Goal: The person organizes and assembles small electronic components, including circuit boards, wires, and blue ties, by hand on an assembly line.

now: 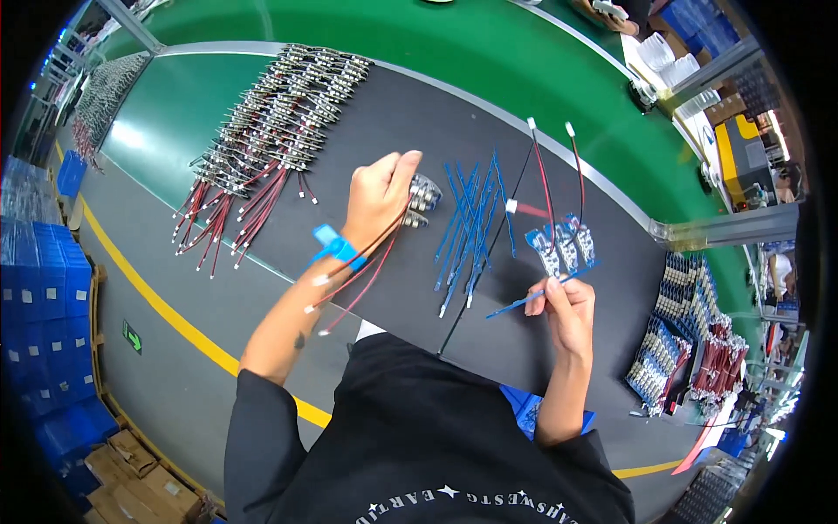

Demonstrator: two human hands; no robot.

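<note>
My left hand (375, 201) is closed around small silvery, clear-looking wired modules (425, 194). Their red and dark leads (362, 293) trail back over the wrist, which wears a blue band (336, 244). My right hand (567, 316) pinches a group of small wired modules (563, 248) with blue parts, raised over the dark mat. Red-and-black leads with white plugs stand up from them. A thin blue strip (515, 306) crosses at my right fingertips; whether it is attached cannot be seen. Between the hands lies a loose pile of thin blue strips (471, 223).
Many wired modules (288, 113) cover the mat's far left part. More stacked modules (676, 336) and bundled red leads (720, 358) lie at the right. A metal rail (733, 231) borders the green surface. Blue bins (44, 314) stand on the left; another person's hand (615, 19) shows far off.
</note>
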